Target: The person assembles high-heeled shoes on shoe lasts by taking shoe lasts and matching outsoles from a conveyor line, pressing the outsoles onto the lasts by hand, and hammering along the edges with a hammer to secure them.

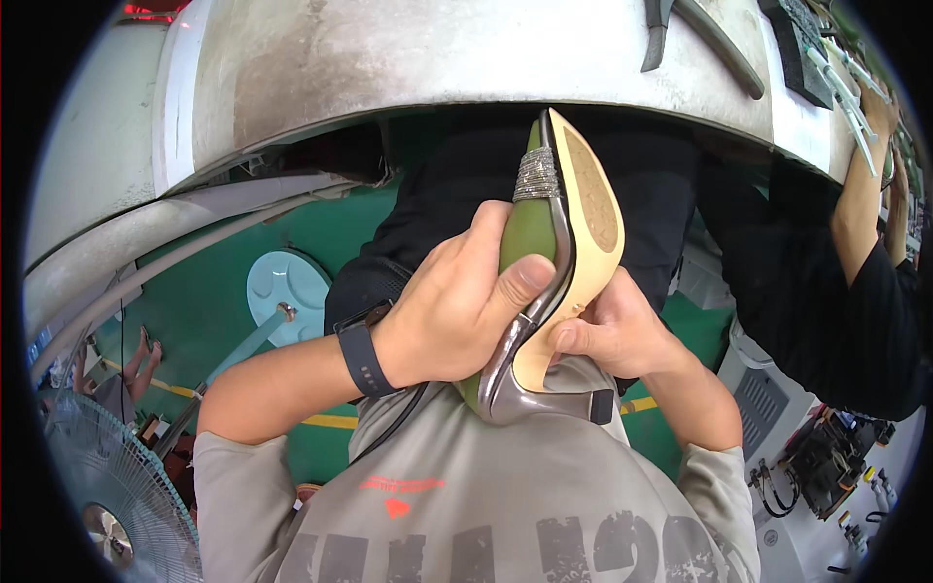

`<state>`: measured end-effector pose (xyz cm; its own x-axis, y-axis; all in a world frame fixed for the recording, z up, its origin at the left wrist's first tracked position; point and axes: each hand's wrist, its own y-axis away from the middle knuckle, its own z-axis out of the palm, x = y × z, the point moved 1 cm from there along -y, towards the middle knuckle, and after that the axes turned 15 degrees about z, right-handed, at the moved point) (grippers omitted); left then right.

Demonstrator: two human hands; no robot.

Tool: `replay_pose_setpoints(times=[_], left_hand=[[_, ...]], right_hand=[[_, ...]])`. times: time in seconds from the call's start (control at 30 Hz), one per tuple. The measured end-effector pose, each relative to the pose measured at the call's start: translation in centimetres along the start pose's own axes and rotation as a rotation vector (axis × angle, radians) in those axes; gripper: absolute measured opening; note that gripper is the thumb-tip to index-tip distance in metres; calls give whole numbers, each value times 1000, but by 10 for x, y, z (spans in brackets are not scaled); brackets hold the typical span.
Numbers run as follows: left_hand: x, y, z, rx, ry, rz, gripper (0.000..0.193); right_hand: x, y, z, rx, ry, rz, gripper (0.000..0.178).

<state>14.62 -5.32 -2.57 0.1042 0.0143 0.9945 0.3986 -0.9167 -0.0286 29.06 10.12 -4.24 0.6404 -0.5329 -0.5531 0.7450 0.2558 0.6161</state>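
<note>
A high-heeled shoe (525,374) in pewter-coloured metallic material is held up before my chest, toe pointing away and sole facing right. Inside it sits a green shoe last (528,233), and a glittery band (537,175) wraps the toe end. The beige sole (583,214) has a rough, tan oval patch at the forefoot. My left hand (462,301) is closed round the last and the shoe's side, its thumb near the upper's edge. At the arch, my right hand (617,325) grips the sole with its thumb on top; its other fingers are mostly hidden.
Ahead curves a worn whitish worktable (389,58), bearing a hammer-like metal tool (671,34) and a dark block (797,53). A co-worker's arm (860,204) reaches in at right. Below left are a pale blue round base (287,291) and a fan (117,486).
</note>
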Motion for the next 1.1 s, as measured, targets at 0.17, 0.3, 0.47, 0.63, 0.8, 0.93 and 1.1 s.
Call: replay_pose_setpoints(times=[0.17,0.3,0.47,0.63,0.8,0.93,1.1], left_hand=[[7,-3,5,-9,-211,51,62],[11,-6,8,-28,-299,37,64],[11,-8,12,-10,-331,26,65],[23,-9,11,7,-302,1,63],[59,-53,-46,-8,-323,106,65],[76,-122,-125,-253,-508,274,82],[47,-127,-152,-227,-719,425,92]], right_hand=[[6,3,9,97,-2,-145,44],[13,5,4,102,21,-94,42],[13,9,13,164,-35,-68,42],[0,14,31,156,-72,-65,55],[-49,-14,39,118,25,-224,59],[-110,-63,38,91,131,-359,36],[-163,-41,9,866,1201,-1078,51]])
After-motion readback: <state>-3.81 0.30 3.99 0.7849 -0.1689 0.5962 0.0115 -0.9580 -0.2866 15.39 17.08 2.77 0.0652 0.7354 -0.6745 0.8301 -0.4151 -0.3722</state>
